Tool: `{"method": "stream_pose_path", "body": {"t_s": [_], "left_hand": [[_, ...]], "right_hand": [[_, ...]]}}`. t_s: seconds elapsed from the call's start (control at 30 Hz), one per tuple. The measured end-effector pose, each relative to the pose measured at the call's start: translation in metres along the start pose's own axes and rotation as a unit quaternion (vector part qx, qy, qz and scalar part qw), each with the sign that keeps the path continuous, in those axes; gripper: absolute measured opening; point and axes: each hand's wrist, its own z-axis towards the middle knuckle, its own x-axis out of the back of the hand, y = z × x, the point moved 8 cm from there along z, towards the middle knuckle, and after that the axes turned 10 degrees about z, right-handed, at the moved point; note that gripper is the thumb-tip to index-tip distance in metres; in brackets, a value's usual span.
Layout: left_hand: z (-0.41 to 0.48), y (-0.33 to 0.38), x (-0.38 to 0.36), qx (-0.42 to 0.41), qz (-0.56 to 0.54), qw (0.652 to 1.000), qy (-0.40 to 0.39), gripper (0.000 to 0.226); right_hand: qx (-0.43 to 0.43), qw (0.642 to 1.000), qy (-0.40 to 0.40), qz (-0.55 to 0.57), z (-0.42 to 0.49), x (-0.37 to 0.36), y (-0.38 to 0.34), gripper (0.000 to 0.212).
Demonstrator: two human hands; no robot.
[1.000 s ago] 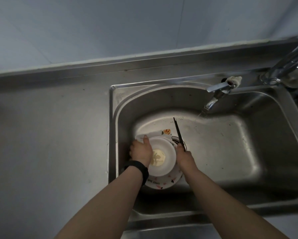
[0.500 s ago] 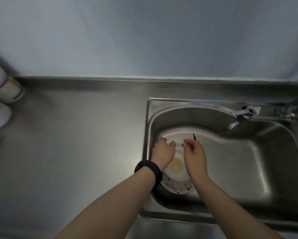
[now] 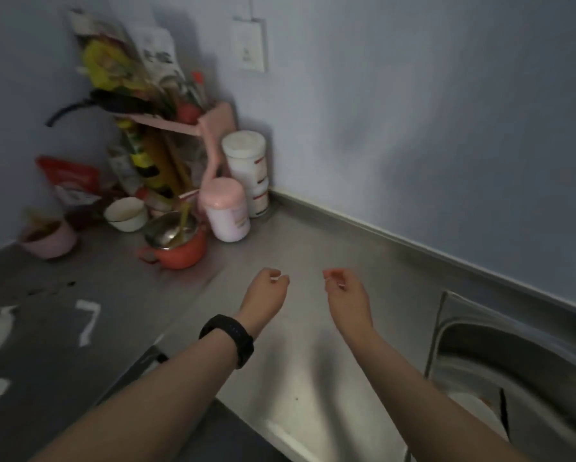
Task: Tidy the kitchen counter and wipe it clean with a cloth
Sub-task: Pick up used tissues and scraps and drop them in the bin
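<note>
Left hand (image 3: pixel 265 293), right hand (image 3: pixel 346 295) off sink (image 3: pixel 513 358) | grips loose, empty | steel counter (image 3: pixel 313 241), blue wall (image 3: pixel 413 128)

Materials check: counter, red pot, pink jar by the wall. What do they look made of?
Counter: likely brushed stainless steel, grey with a soft streaky sheen. Red pot: looks like enamelled or painted metal, glossy red outside, bare shiny metal inside. Pink jar: probably plastic, smooth pale body with a pink lid; blur leaves it open.

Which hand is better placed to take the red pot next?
Left, probably. The left hand hovers empty, nearer the red pot; the right hand, also empty, is toward the sink.
</note>
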Motion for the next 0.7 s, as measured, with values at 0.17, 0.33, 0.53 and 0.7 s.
{"method": "stream_pose_path", "body": {"t_s": [0.17,0.33,0.53,0.7], "left_hand": [[0.003,-0.073,0.142,0.040,-0.042,0.995,0.084,0.016],[-0.006,-0.139,0.246,0.072,-0.068,0.985,0.142,0.012],[-0.032,-0.233,0.334,0.142,-0.129,0.966,0.174,0.015],[-0.063,-0.304,0.368,0.198,-0.223,0.933,0.200,0.030]], "right_hand": [[0.020,0.996,-0.082,-0.002,-0.027,-0.146,-0.038,0.008],[0.032,0.988,-0.149,0.002,-0.065,-0.270,-0.053,0.016],[0.016,0.972,-0.231,-0.024,-0.113,-0.387,-0.047,0.015],[0.023,0.954,-0.291,-0.073,-0.149,-0.443,-0.049,0.014]]}}
